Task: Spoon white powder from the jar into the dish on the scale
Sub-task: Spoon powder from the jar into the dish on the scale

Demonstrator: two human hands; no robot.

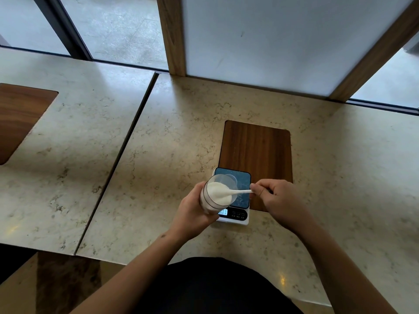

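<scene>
My left hand curled around the jar, forearm running back toward seven o'clock. My right hand pinched the white spoon handle between thumb and fingertips, forearm trailing toward five o'clock.

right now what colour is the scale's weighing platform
Blue-teal, speckled, on a white scale body; the head view shows it.

The pale marbled countertop carried a white digital scale, which sat at the near edge of a dark wooden inlay panel, partly overlapping it.
</scene>
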